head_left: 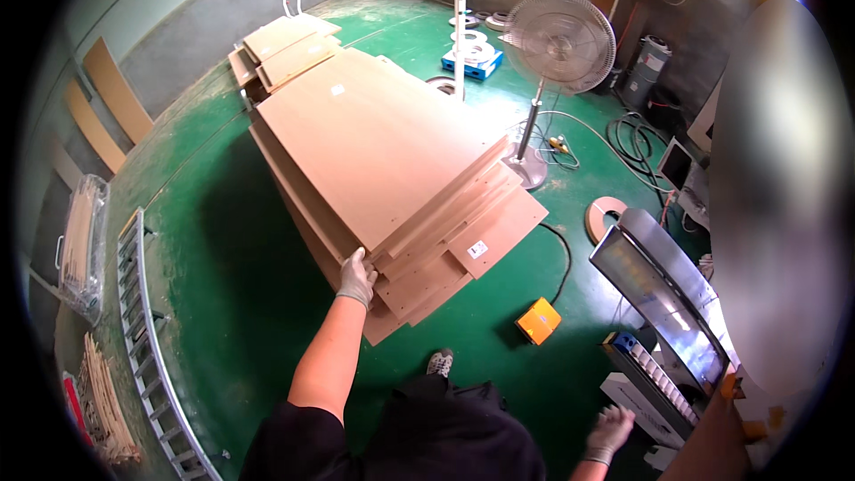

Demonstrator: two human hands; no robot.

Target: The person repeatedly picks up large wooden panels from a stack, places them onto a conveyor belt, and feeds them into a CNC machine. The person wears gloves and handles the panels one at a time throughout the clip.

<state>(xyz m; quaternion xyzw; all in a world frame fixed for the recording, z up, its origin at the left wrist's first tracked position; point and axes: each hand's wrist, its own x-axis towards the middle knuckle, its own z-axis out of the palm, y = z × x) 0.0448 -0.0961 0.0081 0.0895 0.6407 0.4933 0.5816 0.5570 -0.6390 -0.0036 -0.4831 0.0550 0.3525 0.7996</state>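
A tall stack of flat tan wooden panels (383, 142) stands in front of me, its sheets unevenly overlapped. My left hand (358, 279), in a pale glove, is closed on the near left corner of the upper panels; its thumb lies at the edge and the other fingers are partly hidden. Low on the right, my gloved right hand (611, 430) hangs with nothing visible in it, fingers loosely apart. It is nearest to a long white box (641, 410) beside the machine. A small white label (478, 249) sticks to a lower panel at the stack's near right.
A pedestal fan (559, 43) stands right of the stack. A yellow foot pedal (539, 321) with a black cable lies on the green floor. To the right is a machine with a slanted panel (659, 298). An aluminium ladder (147, 338) lies left. More panels (289, 46) sit behind.
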